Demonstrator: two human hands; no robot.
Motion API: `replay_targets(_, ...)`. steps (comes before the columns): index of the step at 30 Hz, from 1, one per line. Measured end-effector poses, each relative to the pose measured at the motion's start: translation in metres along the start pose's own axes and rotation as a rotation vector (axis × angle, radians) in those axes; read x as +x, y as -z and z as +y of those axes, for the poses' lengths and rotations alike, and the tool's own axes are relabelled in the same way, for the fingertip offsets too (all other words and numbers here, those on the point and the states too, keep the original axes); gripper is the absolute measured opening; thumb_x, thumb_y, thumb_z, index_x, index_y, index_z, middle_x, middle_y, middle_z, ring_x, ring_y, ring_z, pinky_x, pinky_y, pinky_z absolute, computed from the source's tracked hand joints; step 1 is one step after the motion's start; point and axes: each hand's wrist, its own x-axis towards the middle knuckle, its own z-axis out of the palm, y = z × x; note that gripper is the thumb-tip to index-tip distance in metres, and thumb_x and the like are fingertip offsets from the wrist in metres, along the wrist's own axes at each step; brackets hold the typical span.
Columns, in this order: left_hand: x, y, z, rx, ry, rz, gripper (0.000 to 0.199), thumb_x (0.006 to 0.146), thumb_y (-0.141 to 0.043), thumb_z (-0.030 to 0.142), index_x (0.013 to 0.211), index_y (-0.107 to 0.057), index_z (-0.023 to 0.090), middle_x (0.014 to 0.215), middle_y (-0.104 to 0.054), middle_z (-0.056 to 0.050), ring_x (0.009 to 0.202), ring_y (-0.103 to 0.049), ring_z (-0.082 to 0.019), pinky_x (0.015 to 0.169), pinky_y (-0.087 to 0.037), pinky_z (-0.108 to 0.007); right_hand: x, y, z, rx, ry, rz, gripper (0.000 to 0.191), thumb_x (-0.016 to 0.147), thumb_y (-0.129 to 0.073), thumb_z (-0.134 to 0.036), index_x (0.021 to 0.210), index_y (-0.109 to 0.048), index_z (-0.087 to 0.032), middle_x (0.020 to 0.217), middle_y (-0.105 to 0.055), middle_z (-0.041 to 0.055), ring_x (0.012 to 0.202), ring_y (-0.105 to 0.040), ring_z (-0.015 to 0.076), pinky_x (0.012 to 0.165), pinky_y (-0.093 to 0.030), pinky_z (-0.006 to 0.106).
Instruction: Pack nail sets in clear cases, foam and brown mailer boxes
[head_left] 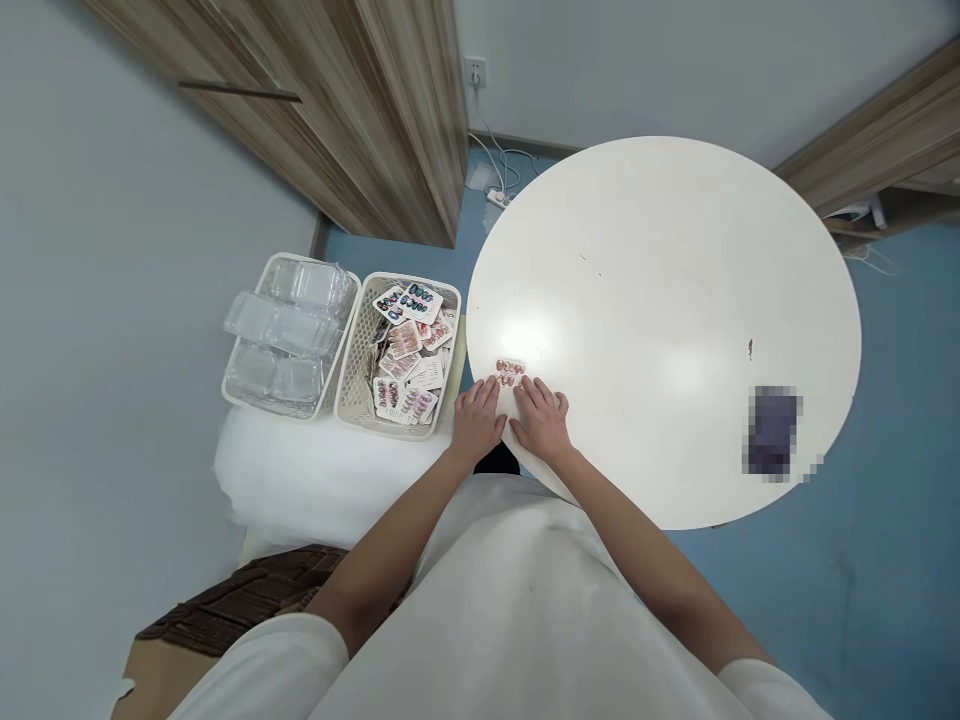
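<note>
A small card of press-on nails [511, 367] lies flat near the left edge of the white round table [660, 250]. It carries two rows of pinkish-brown nails. My left hand [476, 420] rests at the table edge, its fingertips by the card's lower left corner. On the other side, my right hand [543, 420] lies on the tabletop with its fingers stretched towards the card's lower right corner. The fingers of both hands are extended, and neither hand is lifting the card. Whether the fingertips press on it or only touch its edge I cannot tell.
Left of the table stands a white basket [349, 385] heaped with nail cards [405, 340]. Beside it, another basket [229, 385] holds clear plastic trays [285, 325]. A blurred dark object [772, 430] lies on the table's right. Cables [499, 165] run along the floor behind.
</note>
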Motion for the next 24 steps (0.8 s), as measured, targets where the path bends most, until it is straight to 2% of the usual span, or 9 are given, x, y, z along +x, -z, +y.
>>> replay_targets(14, -0.006, -0.007, -0.001, 0.058, -0.022, 0.067, 0.054, 0.08, -0.04, 0.03, 0.131, -0.031, 0.014, 0.136, -0.035, -0.012, 0.125, -0.029, -0.027, 0.096, -0.025, -0.04, 0.0, 0.003, -0.001, 0.0, -0.001, 0.023, 0.053, 0.076, -0.044, -0.032, 0.127, -0.036, -0.018, 0.138, -0.031, 0.0116, 0.126, -0.023, 0.028, 0.093, -0.018, 0.046)
replay_targets(20, -0.011, -0.007, 0.004, 0.143, 0.034, 0.06, 0.053, 0.08, -0.04, 0.031, 0.13, -0.032, 0.014, 0.137, -0.034, -0.012, 0.127, -0.026, -0.026, 0.095, -0.026, -0.041, -0.007, 0.003, 0.005, 0.032, 0.045, -0.007, 0.054, 0.077, -0.043, -0.035, 0.127, -0.035, -0.018, 0.141, -0.025, 0.0115, 0.128, -0.021, 0.0278, 0.094, -0.018, 0.045)
replay_targets(24, -0.024, -0.01, 0.016, 0.15, 0.087, 0.072, 0.053, 0.079, -0.042, 0.03, 0.129, -0.033, 0.014, 0.138, -0.031, -0.013, 0.128, -0.024, -0.027, 0.096, -0.025, -0.042, -0.021, 0.006, 0.015, 0.055, 0.073, -0.016, 0.056, 0.076, -0.044, -0.037, 0.128, -0.034, -0.018, 0.141, -0.024, 0.0114, 0.126, -0.024, 0.0265, 0.095, -0.018, 0.045)
